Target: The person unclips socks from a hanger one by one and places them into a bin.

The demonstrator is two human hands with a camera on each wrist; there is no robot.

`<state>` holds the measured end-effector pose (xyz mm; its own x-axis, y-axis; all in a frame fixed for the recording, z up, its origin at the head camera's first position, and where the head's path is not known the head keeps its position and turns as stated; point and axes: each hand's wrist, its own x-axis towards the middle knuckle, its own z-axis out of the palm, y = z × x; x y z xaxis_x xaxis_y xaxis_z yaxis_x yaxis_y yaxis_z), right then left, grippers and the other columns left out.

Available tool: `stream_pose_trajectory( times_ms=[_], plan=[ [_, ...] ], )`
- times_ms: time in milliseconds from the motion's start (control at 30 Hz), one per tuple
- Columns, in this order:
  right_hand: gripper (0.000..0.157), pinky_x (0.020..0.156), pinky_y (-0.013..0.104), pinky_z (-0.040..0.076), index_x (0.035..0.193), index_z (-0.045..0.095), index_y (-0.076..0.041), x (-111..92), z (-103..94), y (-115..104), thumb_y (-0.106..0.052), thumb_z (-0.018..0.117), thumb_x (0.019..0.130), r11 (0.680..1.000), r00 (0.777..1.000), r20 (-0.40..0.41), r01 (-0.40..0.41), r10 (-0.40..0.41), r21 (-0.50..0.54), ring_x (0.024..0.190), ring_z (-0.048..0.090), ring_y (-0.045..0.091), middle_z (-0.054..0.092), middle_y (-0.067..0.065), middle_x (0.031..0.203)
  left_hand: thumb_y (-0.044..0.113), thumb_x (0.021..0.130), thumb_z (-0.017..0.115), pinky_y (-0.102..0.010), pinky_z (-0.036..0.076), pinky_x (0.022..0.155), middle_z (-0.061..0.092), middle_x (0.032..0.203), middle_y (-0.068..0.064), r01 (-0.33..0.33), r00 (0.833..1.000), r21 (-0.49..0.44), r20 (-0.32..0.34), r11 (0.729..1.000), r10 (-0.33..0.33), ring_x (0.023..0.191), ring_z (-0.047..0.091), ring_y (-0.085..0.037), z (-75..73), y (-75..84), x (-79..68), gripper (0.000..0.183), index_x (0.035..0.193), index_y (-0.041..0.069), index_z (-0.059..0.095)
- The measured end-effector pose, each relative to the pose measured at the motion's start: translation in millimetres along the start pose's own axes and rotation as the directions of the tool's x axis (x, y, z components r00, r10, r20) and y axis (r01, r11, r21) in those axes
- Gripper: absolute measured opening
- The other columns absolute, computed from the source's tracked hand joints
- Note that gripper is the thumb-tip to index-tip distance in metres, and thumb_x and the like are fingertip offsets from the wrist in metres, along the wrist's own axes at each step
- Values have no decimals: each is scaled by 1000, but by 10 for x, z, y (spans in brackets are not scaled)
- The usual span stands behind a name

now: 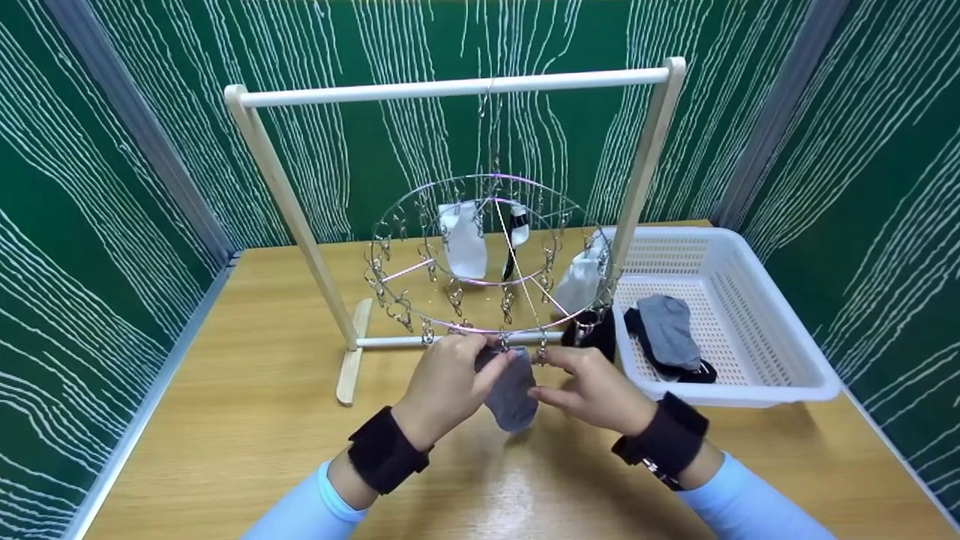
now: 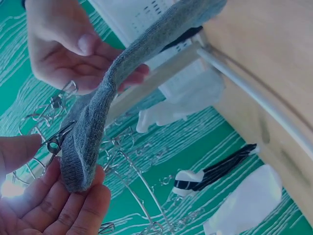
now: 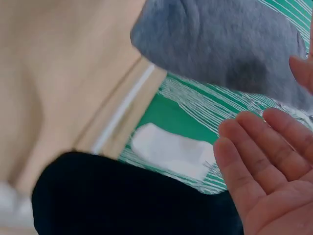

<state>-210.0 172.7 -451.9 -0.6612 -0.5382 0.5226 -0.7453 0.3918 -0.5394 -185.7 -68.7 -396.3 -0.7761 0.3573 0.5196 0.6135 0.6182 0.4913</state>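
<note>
A grey sock (image 1: 514,397) hangs at the front rim of a round wire drying hanger (image 1: 480,330). My left hand (image 1: 450,379) is at its cuff. In the left wrist view, the thumb and index finger pinch a small metal clip (image 2: 53,146) whose jaws meet the sock, and the other fingers lie behind the cuff. My right hand (image 1: 600,386) stands just right of the sock, its fingers extended and holding nothing. Its index fingertip is beside a neighbouring clip (image 1: 541,343). The right wrist view shows that palm and its relaxed fingers (image 3: 254,156) below the sock.
White socks (image 1: 463,240), a black-and-white sock (image 1: 519,217) and a black sock (image 1: 592,337) hang around the hanger. It hangs from a wooden stand's white bar (image 1: 450,90). At right, a white basket (image 1: 757,300) holds grey and black socks (image 1: 670,330).
</note>
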Motion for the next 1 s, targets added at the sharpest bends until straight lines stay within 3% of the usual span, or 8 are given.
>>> stream_pose_trajectory(
  times_ms=[167, 267, 367, 467, 633, 833, 1000],
  plan=[
    [18, 80, 37, 66, 103, 78, 1, 14, 77, 40, -10, 86, 92, 993, 995, 36, -95, 92, 77, 84, 76, 24, 82, 14, 99, 20, 102, 78, -32, 55, 67, 78, 85, -7, -14, 1000, -1, -6, 1000, 14, 75, 69, -20, 8, 0, 7, 18, 95, 4, 77],
    [17, 92, 39, 65, 104, 79, 3, 14, 111, 58, -9, 84, 94, 972, 986, 63, -165, 156, 169, 97, 80, 29, 82, 17, 102, 20, 101, 78, -31, 54, 66, 77, 84, -7, -21, 1000, -1, -13, 1000, 21, 73, 67, -20, 15, -5, 11, 18, 95, 4, 77],
    [11, 81, 28, 64, 98, 79, 4, 9, 145, 86, -6, 82, 95, 947, 979, 69, -205, 194, 247, 85, 76, 15, 80, 18, 92, 20, 101, 79, -30, 53, 66, 77, 84, -7, -27, 999, 5, -17, 1000, 27, 73, 67, -19, 23, -10, 14, 17, 95, 3, 77],
    [10, 65, 20, 54, 88, 78, 3, -5, 177, 121, -3, 80, 95, 937, 981, 51, -192, 185, 291, 71, 60, 0, 73, 15, 75, 20, 101, 79, -29, 51, 66, 77, 84, -6, -36, 999, 5, -23, 999, 37, 73, 65, -18, 34, -21, 13, 17, 95, 4, 78],
    [18, 53, 16, 43, 78, 73, 3, -24, 223, 154, 0, 78, 96, 926, 988, 27, -149, 149, 347, 58, 47, -5, 59, 13, 61, 19, 101, 78, -28, 50, 66, 77, 84, -5, -44, 999, -14, -26, 999, 44, 73, 64, -17, 45, -26, 11, 16, 94, 5, 77],
    [9, 54, 17, 48, 87, 77, 7, -14, 241, 156, 4, 76, 95, 914, 993, 15, -117, 121, 389, 61, 54, -4, 67, 22, 67, 18, 102, 77, -30, 56, 69, 80, 89, -8, -27, 1000, -37, -17, 999, 26, 77, 69, -19, 52, -10, 16, 15, 97, 4, 79],
    [6, 59, 20, 56, 92, 80, 8, -8, 241, 154, 3, 76, 95, 911, 991, 25, -131, 132, 390, 63, 64, 5, 76, 22, 75, 17, 102, 77, -30, 59, 69, 81, 91, -9, -26, 1000, -55, -17, 998, 25, 77, 71, -18, 59, -15, 24, 15, 99, 3, 79]
  ],
)
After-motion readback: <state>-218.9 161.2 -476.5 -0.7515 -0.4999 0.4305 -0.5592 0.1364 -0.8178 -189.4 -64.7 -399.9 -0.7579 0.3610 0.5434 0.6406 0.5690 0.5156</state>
